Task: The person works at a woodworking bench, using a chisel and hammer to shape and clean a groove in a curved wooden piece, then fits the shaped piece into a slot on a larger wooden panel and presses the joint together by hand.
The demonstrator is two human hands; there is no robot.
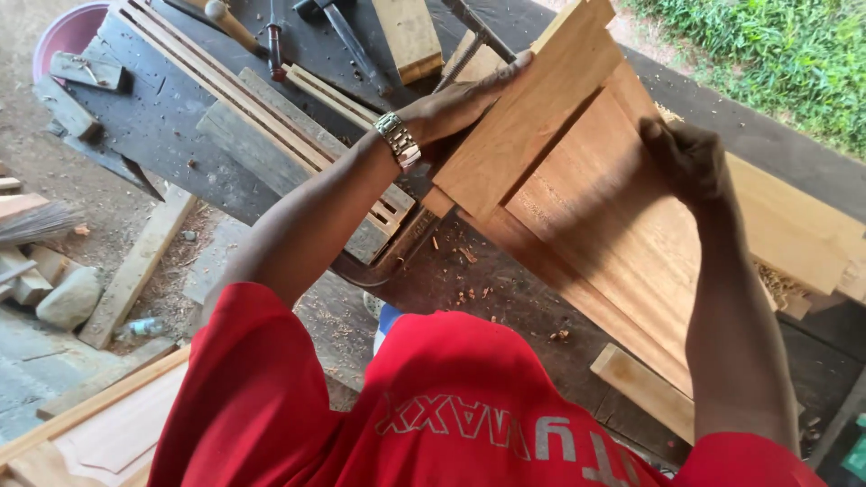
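- My left hand (pixel 460 99) lies flat, fingers spread along the wooden panel's (pixel 595 216) upper edge.
- My right hand (pixel 687 158) is closed, seemingly gripping something small against the panel.
- The panel rests tilted on the dark counter (pixel 162 117).

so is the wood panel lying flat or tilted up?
Tilted: the wood panel slopes across the workbench, the left hand on its top piece, the right hand on its face.
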